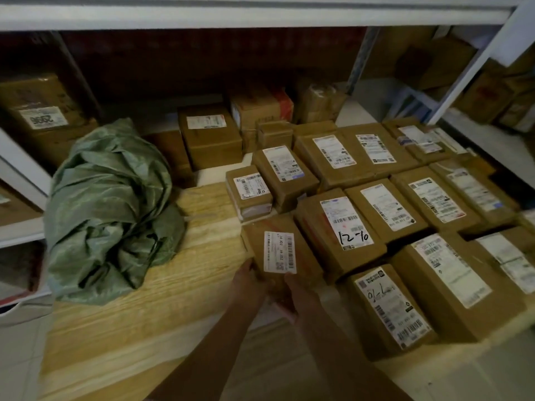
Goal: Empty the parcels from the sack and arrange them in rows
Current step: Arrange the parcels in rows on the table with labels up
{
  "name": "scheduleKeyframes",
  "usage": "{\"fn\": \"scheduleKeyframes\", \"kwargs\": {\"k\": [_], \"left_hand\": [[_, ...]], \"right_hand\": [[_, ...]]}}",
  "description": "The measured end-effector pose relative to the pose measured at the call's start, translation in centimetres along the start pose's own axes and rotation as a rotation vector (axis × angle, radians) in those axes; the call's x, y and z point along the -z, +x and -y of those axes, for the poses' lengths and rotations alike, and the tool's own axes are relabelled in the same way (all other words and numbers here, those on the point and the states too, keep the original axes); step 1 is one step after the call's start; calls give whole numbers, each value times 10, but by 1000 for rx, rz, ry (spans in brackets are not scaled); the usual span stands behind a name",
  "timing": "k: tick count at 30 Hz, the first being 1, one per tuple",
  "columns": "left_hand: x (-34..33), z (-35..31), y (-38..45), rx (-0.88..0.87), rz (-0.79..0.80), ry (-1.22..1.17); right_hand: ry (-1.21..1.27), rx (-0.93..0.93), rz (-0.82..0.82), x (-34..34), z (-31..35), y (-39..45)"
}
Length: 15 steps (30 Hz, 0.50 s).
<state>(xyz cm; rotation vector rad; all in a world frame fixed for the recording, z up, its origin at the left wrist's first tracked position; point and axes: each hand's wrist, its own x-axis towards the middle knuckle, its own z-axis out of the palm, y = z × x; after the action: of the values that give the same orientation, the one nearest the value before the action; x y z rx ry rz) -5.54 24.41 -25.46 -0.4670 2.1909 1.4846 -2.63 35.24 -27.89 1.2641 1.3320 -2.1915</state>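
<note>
Parcels are the matter here, and one small brown parcel (278,250) with a white barcode label is gripped by both hands at its near end. Left hand (249,282) clasps the near-left corner, its fingers wrapped under the edge; right hand (298,296) clasps the near-right corner, the thumb lying on top just below the label. Both forearms reach in from the bottom of the view. This parcel sits low over the wooden tabletop (139,328); whether it rests on the wood or is held just above it I cannot tell. Its far end lies just beside a small labelled box (249,192), and its right side is close against the parcel marked "12-10" (341,227).

To the right, the arranged parcels (405,206) lie label-up in rows. I count roughly a dozen: about five in the far row, four in the middle row, three in the near row, though the right edge is cut off and blurred. The nearest is a box with handwriting on its label (385,308).

Left of the hands, well apart from them, one crumpled green sack (110,204) lies slumped on the tabletop. Behind it, several more cartons (208,134) stand against the shelving (260,13).
</note>
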Motion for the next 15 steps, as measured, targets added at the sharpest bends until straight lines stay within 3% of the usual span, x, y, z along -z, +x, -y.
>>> {"fn": "scheduleKeyframes", "kwargs": {"k": [7,15], "left_hand": [[-6,-5,17,-5,-87,-12],[-17,-4,26,4,-129,-23]], "right_hand": [[-17,-90,-33,-6,13,16],[-104,-59,-28,0,23,22]]}}
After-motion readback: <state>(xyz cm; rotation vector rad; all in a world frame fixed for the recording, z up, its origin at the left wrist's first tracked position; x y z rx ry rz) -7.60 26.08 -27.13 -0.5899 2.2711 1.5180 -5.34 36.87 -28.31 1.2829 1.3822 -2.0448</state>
